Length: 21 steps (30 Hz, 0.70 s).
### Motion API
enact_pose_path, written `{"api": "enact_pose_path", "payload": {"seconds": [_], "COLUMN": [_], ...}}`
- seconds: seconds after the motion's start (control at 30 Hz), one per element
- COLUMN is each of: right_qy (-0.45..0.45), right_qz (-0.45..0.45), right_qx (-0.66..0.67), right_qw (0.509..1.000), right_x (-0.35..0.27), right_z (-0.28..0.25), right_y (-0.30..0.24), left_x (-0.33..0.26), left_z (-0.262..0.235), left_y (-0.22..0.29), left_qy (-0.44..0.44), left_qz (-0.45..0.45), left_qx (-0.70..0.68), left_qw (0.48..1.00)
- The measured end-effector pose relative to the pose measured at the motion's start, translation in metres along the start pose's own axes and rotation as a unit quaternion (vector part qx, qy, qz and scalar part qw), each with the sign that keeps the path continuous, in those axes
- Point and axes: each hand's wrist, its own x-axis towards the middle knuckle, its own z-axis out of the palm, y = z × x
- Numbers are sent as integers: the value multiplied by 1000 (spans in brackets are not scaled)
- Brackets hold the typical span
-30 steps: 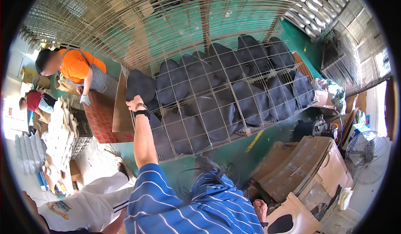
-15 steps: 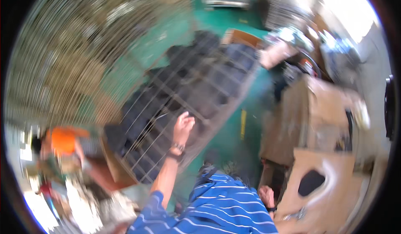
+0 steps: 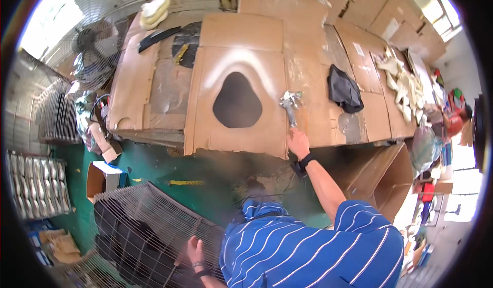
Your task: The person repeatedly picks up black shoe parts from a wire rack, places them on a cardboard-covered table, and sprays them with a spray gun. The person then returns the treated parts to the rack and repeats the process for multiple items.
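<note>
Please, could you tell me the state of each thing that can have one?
Spray gun: held or lying, unclear
Right hand: at the spray gun's handle
Left hand: by the wire rack
Dark piece: lying on cardboard
Black sheeting: creased
Large carton: open
Fan: running or not, unclear

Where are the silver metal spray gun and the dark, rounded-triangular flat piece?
Silver metal spray gun (image 3: 291, 110), head view: upper handle.
Dark, rounded-triangular flat piece (image 3: 237, 103), head view: middle of its face.

Wire rack (image 3: 169, 211): cut off below.
Left hand (image 3: 194, 251): contact with wire rack unclear.
Right hand (image 3: 298, 143): hold on spray gun (image 3: 291, 114) unclear.
</note>
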Motion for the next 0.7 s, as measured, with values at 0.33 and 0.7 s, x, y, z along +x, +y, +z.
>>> {"api": "enact_pose_path", "payload": {"seconds": [0.33, 0.7], "right_qy": [64, 60], "right_qz": [18, 257], "right_qx": [-62, 84], "right_qw": [996, 961], "right_x": [89, 82], "right_z": [33, -24], "right_y": [11, 20], "left_x": [-13, 63], "left_z": [14, 13], "left_y": [-50, -32], "left_qy": [44, -50], "left_qz": [-257, -190], "left_qx": [-152, 38], "left_qw": [953, 980]}}
